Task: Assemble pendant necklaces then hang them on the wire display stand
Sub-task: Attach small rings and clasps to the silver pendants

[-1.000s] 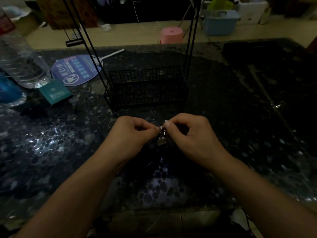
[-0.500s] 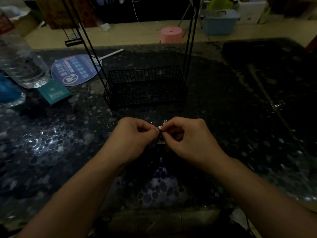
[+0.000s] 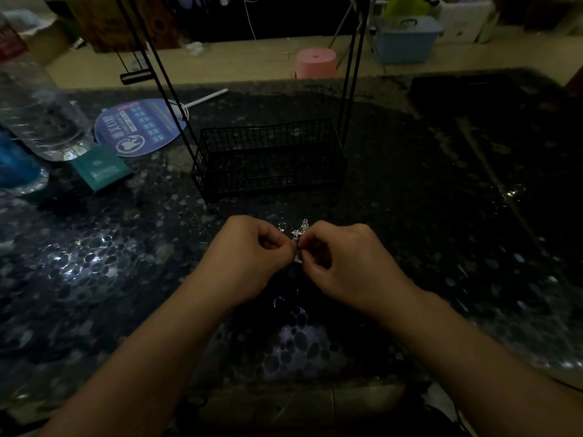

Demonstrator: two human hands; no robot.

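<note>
Both hands have slid a touch nearer the near edge of the worktop since a second ago, and the pinch looks tighter now, fingertips almost meeting. Left hand (image 3: 249, 250) is curled, thumb and forefinger nipping the small silvery necklace piece (image 3: 298, 236); right hand (image 3: 342, 258) mirrors it, fingers curled in, pinching the same bit of metal from the other side. That glinting piece sits right between the two sets of fingertips, with a short length of chain and a clasp poking up above the knuckles and a small pale part hanging just under the pinch. In this dim light it is too small to tell ring from pendant. Both hands are held just above the dark speckled worktop (image 3: 441, 247), near the middle of its near half.

Just beyond the hands, toward the far edge, stands the wire display stand (image 3: 268, 159): a black mesh basket at its base, thin black uprights rising out of view. Off toward the left edge lie a round blue hand fan (image 3: 138, 127), a teal packet (image 3: 101, 171) just beside it, and a clear plastic bottle (image 3: 41, 118). Past the far edge, a pink stool (image 3: 315, 63) and a blue storage box (image 3: 405, 39) sit on the floor.
</note>
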